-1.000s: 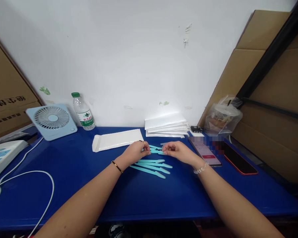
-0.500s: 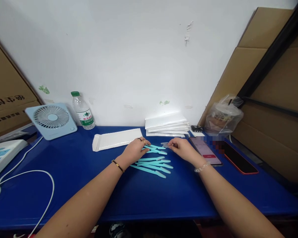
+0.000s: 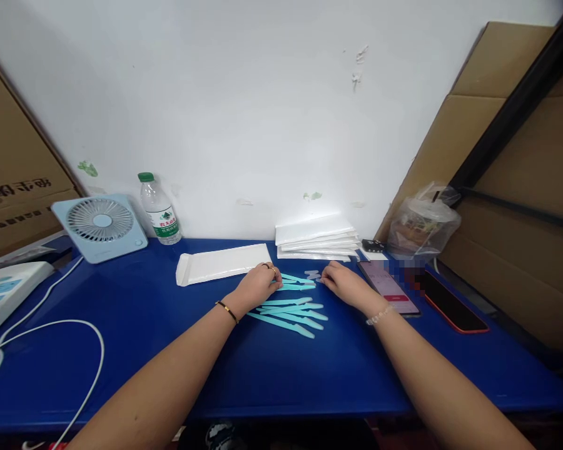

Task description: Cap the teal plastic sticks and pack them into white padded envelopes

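My left hand is closed at the handle ends of a few turquoise eyebrow razors, whose blade ends point right. Its fingers cover the handles. My right hand is just right of those razors, thumb and fingers pinched together. By its fingertips lie small clear plastic pieces that look like blade covers; whether one is between the fingers cannot be made out. Nearer to me, several more turquoise razors lie fanned on the blue table.
A white padded envelope lies behind my left hand, and a stack of them stands against the wall. Two phones lie to the right, near a bagged cup. Leftward are a bottle, a fan and a power strip.
My right hand has moved right, off the razor blade ends to the small clear pieces. My left hand has stayed at the upper razors, which have shifted slightly under it.
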Action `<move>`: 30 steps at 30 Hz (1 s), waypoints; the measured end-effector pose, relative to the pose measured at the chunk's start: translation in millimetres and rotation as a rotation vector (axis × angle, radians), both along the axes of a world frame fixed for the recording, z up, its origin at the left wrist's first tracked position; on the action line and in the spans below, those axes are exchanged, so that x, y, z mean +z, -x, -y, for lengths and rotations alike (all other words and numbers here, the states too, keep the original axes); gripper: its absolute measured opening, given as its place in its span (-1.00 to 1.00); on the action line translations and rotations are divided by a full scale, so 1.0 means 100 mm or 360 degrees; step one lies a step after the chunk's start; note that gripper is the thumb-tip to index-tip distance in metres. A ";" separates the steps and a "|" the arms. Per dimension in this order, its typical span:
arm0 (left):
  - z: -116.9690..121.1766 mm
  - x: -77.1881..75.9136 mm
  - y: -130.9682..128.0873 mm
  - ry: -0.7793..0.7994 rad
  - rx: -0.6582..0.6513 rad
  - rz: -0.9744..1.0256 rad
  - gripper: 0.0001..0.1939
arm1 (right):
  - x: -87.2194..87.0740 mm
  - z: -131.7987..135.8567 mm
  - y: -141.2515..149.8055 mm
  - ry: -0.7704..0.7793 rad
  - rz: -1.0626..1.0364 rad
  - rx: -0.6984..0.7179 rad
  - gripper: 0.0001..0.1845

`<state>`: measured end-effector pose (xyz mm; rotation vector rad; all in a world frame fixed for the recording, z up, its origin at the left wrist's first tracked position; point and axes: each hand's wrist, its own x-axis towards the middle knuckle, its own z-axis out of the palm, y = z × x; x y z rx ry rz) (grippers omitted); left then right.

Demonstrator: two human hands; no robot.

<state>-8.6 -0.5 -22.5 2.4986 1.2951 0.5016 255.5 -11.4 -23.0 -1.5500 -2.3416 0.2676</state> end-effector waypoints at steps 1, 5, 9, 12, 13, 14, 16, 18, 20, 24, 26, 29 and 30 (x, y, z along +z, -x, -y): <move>0.00 0.01 0.00 -0.0023 -0.0002 0.0003 -0.86 | 0.01 0.01 0.00 -0.0014 -0.0006 -0.0012 -0.80; 0.02 0.06 0.02 -0.0108 0.0046 0.0038 -0.88 | 0.08 0.06 -0.01 0.0092 -0.0283 -0.0046 -0.79; 0.02 0.08 0.04 -0.0126 0.0097 0.0059 -0.90 | 0.16 0.12 -0.01 0.0269 -0.0541 0.0110 -0.79; 0.01 0.07 0.04 -0.0132 0.0105 0.0054 -0.90 | 0.18 0.15 0.02 0.0309 -0.0602 0.0183 -0.77; 0.01 0.07 0.04 -0.0133 0.0106 0.0052 -0.90 | 0.18 0.15 0.03 0.0308 -0.0615 0.0188 -0.76; 0.02 0.07 0.04 -0.0132 0.0106 0.0051 -0.90 | 0.18 0.16 0.04 0.0295 -0.0621 0.0187 -0.76; 0.02 0.08 0.04 -0.0133 0.0107 0.0049 -0.90 | 0.18 0.15 0.05 0.0249 -0.0608 0.0180 -0.77; 0.03 0.10 0.05 -0.0141 0.0112 0.0055 -0.91 | 0.19 0.15 0.04 0.0191 -0.0580 0.0156 -0.77; 0.03 0.11 0.06 -0.0143 0.0126 0.0068 -0.91 | 0.20 0.14 0.04 0.0156 -0.0574 0.0135 -0.78; 0.03 0.10 0.05 -0.0148 0.0117 0.0088 -0.91 | 0.20 0.16 0.08 0.0183 -0.0645 0.0171 -0.78; 0.04 0.10 0.03 -0.0131 0.0100 0.0105 -0.89 | 0.19 0.18 0.12 0.0234 -0.0725 0.0190 -0.77; 0.08 0.12 0.00 -0.0029 0.0042 0.0133 -0.84 | 0.18 0.21 0.16 0.0403 -0.0843 0.0233 -0.75; 0.10 0.13 0.00 0.0025 0.0007 0.0122 -0.83 | 0.18 0.22 0.17 0.0465 -0.0852 0.0260 -0.74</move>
